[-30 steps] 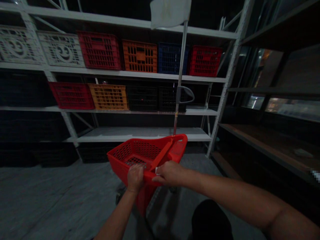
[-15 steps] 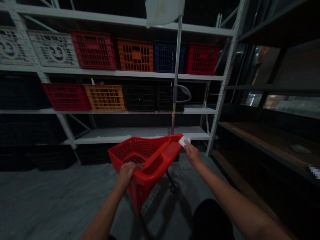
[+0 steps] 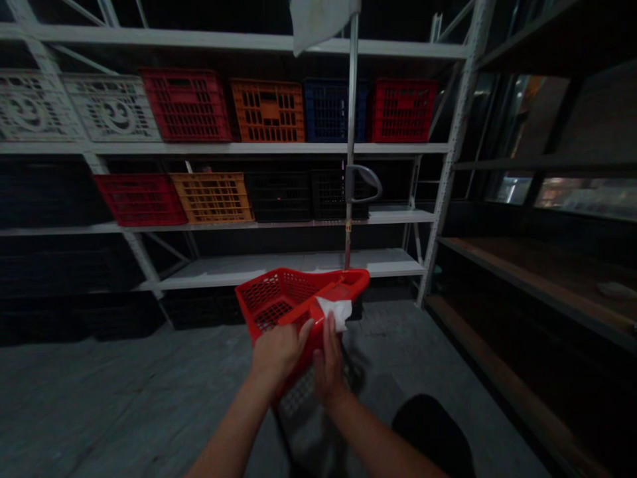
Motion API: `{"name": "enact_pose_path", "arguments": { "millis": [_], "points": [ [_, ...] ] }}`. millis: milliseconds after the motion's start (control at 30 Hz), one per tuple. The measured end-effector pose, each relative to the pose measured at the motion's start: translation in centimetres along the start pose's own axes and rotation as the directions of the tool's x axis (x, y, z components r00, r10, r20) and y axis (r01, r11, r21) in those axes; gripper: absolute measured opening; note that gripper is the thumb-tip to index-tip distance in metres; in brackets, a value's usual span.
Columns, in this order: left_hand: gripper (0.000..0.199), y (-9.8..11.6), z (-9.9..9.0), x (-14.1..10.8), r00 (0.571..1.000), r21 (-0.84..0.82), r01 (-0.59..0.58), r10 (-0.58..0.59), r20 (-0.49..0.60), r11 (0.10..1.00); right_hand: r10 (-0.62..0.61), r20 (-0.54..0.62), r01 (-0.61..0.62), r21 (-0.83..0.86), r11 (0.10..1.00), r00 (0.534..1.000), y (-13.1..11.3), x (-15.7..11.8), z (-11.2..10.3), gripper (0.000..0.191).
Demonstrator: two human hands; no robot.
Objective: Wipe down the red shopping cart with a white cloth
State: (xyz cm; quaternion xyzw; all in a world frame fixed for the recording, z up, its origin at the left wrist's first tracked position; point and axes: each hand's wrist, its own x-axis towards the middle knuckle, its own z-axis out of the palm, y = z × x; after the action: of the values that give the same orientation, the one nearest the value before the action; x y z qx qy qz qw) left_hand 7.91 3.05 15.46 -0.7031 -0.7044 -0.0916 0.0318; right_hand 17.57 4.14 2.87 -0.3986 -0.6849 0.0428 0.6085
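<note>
A red plastic mesh shopping basket [image 3: 288,299] stands on a wheeled trolley frame, its near side partly hidden by my hands. My left hand [image 3: 279,352] is shut around the basket's near rim. Close beside it, my right hand [image 3: 327,362] pinches a white cloth [image 3: 334,313] against the red handle bar. A metal pole [image 3: 351,133] rises from the basket's far end, carrying a grey plastic handle [image 3: 364,184] and a white flag [image 3: 321,20] at its top. The trolley's lower part is mostly hidden.
White metal shelving [image 3: 293,265] holds red, orange, blue, black and white crates [image 3: 267,111] on its upper shelves. A dark wooden shelf unit [image 3: 527,279] stands at the right. The floor is grey concrete, with a dark rounded shape [image 3: 430,435] at the lower right.
My right hand has come back from the basket's far corner with the cloth to the near handle, next to my left hand. The basket now sits slightly further right.
</note>
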Motion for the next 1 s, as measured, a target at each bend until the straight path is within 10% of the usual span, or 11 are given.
{"name": "enact_pose_path", "arguments": {
  "millis": [233,367,567,733,1000],
  "points": [
    [0.072,-2.6,0.1,0.2,0.993,0.088,-0.115,0.116,0.004,0.989,0.118,-0.213,-0.144,-0.11,0.983,0.97,8.5,9.3,-4.3,0.043],
    [0.072,-3.7,0.2,0.3,0.994,0.093,-0.111,0.111,-0.003,0.989,0.038,-0.149,-0.062,-0.162,0.985,0.988,7.6,9.8,-5.4,0.038],
    [0.069,-6.2,0.0,0.9,0.991,0.036,-0.131,0.131,0.01,0.991,-0.162,0.225,0.206,-0.188,0.96,0.961,2.8,9.4,-5.6,0.032],
    [0.064,-7.9,-1.1,0.9,0.988,0.003,-0.147,0.146,0.055,0.989,0.067,0.475,0.202,-0.493,0.846,0.877,4.0,13.4,-7.8,0.029],
    [0.07,-5.8,-0.6,0.9,0.996,0.17,-0.044,0.057,-0.071,0.984,0.159,0.715,0.219,-0.406,0.887,0.681,3.5,16.8,-4.9,0.038]
  ]
}}
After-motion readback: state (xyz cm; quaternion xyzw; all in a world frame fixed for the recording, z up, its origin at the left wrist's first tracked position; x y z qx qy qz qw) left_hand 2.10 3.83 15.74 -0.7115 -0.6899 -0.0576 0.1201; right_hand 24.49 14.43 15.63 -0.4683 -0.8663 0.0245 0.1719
